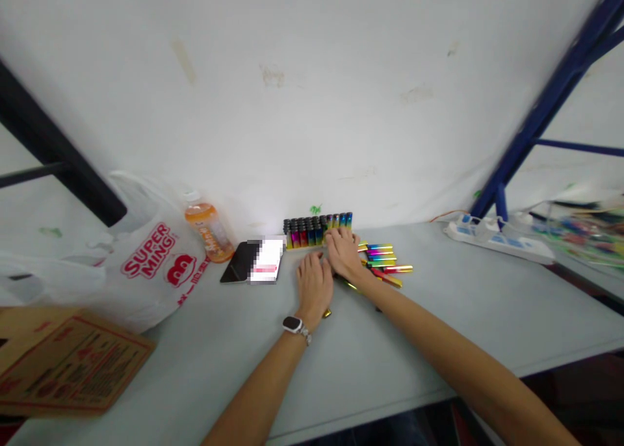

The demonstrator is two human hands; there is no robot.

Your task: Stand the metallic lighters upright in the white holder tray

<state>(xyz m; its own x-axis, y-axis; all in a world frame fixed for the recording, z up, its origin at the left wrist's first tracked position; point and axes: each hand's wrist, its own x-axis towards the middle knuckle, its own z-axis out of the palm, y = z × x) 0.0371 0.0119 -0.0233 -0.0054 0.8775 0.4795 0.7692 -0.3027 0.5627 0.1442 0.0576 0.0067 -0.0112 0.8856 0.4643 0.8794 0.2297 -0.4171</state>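
A block of small, shiny coloured tubes (pixel 305 237) with black tops stands upright in rows against the wall. My right hand (pixel 344 252) is at the right front of this block, its fingers bent and touching the tubes there. Just nearer to me, my left hand (pixel 314 282) is low over the table with its fingers curled; whatever lies under them is hidden. Several loose metallic tubes (pixel 383 256) in gold, green, pink and red lie in a pile right of my right hand. One gold tube (pixel 327 313) pokes out beside my left wrist.
Left of the block lies a phone (pixel 238 262) with its screen partly blurred. Farther left are an orange drink bottle (pixel 209 230), a white plastic bag (pixel 146 270) and a cardboard box (pixel 73 361). At the right, a white power strip (pixel 500 239) lies by a blue metal post (pixel 536 114).
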